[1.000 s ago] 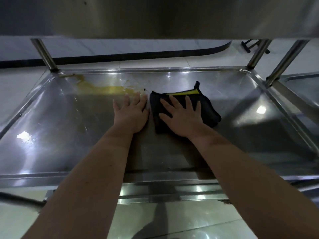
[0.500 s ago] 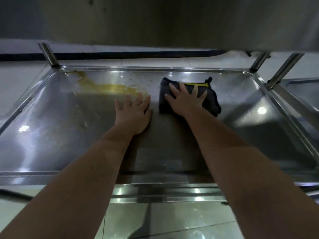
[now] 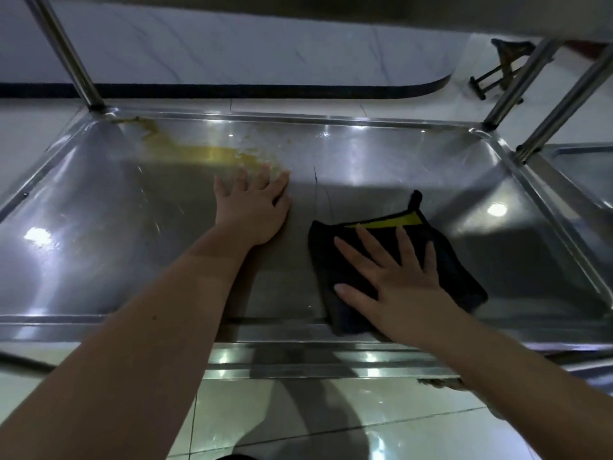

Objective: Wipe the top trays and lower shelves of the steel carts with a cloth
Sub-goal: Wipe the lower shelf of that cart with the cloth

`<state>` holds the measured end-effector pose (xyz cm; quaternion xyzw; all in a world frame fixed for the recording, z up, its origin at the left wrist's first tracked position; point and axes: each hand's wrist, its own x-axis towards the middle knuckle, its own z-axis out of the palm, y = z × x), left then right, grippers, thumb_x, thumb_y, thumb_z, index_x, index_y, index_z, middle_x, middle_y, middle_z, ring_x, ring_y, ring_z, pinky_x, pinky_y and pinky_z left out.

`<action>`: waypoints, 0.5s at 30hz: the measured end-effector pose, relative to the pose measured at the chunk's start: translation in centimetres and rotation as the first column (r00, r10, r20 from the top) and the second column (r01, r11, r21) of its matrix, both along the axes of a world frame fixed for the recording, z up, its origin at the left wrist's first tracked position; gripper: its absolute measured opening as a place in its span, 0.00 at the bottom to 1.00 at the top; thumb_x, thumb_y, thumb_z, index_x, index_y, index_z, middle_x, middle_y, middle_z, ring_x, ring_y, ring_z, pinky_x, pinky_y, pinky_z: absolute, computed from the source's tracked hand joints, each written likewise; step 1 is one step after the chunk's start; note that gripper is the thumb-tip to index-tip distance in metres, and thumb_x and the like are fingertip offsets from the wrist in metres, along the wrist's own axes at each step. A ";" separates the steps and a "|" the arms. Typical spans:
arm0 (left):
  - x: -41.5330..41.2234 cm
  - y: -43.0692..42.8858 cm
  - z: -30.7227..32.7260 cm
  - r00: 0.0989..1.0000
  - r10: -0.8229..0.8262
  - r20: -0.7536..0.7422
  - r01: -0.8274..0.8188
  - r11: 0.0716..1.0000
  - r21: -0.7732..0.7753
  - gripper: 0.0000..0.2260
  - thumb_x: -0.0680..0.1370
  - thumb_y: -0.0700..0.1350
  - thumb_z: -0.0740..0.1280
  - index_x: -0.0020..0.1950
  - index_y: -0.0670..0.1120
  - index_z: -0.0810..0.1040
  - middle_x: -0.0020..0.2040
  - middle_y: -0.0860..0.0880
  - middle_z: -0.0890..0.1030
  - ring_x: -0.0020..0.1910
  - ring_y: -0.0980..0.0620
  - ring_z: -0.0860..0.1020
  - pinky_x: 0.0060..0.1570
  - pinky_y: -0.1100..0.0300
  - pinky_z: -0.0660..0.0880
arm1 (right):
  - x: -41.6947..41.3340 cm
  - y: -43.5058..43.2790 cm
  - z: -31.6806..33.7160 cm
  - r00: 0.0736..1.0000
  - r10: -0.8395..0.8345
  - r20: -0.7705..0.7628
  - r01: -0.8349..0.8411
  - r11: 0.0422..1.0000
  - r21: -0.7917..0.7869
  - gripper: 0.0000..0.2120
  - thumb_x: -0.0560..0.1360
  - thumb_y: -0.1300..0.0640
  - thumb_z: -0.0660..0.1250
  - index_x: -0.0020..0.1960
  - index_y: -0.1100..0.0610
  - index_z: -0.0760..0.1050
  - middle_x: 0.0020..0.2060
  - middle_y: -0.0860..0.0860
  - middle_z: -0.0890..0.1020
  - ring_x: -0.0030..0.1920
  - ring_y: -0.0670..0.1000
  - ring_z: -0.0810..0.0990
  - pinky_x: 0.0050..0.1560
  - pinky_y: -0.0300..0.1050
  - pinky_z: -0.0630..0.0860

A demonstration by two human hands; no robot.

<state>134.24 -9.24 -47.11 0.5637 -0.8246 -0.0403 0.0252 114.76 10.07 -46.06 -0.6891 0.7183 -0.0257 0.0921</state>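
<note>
- The lower shelf (image 3: 99, 277) of the steel cart is a shallow tray with a raised rim on all sides. It lies under the upper tray (image 3: 331, 8), whose underside fills the top of the view.
- Inside the shelf are a yellow spill (image 3: 212, 154), a dark cloth (image 3: 456, 273) and both hands.
- The spill starts in the shelf's far-left corner and runs as a streak toward the middle of the shelf, thinning into specks.
- The cloth lies flat in the near-right part of the shelf, and its near-left corner reaches the shelf's near rim.
- The cloth is folded into a roughly square pad, so I cannot tell a clear long axis.
- Its edge with the yellow band (image 3: 391, 222) faces the shelf's far rim, turned slightly.
- A small hanging loop (image 3: 416, 197) at the cloth's far-right corner points toward the far rim.
- The right hand (image 3: 398, 287) lies palm down on the cloth. Its grip is released, with the fingers straight, spread and pressing.
- The left hand (image 3: 253, 210) rests palm down on bare steel at mid-shelf. Its grip is released too, and its fingertips are at the near end of the spill.
- Steel posts (image 3: 69, 51) rise from the shelf's far corners.
- A neighbouring cart (image 3: 580, 167) stands just beside the shelf's right rim.
- A glossy tiled floor (image 3: 298, 419) shows below the near rim.
</note>
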 end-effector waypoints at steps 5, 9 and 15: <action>0.0 0.3 -0.1 0.999 -0.032 0.031 0.032 0.999 0.012 0.27 0.74 0.72 0.40 0.74 0.72 0.43 0.80 0.54 0.44 0.78 0.41 0.43 0.67 0.29 0.37 | -6.6 -12.4 1.3 0.977 -0.210 -0.045 0.212 0.977 0.038 0.31 0.74 0.26 0.45 0.74 0.28 0.42 0.78 0.38 0.43 0.77 0.64 0.40 0.69 0.72 0.34; -0.2 0.3 0.0 0.997 -0.039 0.068 0.038 0.999 0.017 0.33 0.67 0.78 0.37 0.72 0.74 0.41 0.80 0.53 0.43 0.78 0.40 0.43 0.66 0.26 0.38 | -8.8 -17.9 0.9 0.924 -0.380 -0.029 0.381 0.924 0.040 0.31 0.75 0.27 0.45 0.76 0.33 0.44 0.79 0.41 0.45 0.77 0.65 0.39 0.68 0.75 0.35; -0.6 0.2 0.3 0.999 -0.020 0.048 0.018 1.000 0.025 0.33 0.68 0.79 0.41 0.72 0.74 0.43 0.80 0.54 0.44 0.79 0.42 0.43 0.67 0.27 0.39 | -7.7 -10.9 1.1 0.971 -0.235 -0.041 0.237 0.969 0.072 0.29 0.76 0.28 0.43 0.75 0.30 0.40 0.78 0.40 0.43 0.77 0.63 0.40 0.70 0.72 0.37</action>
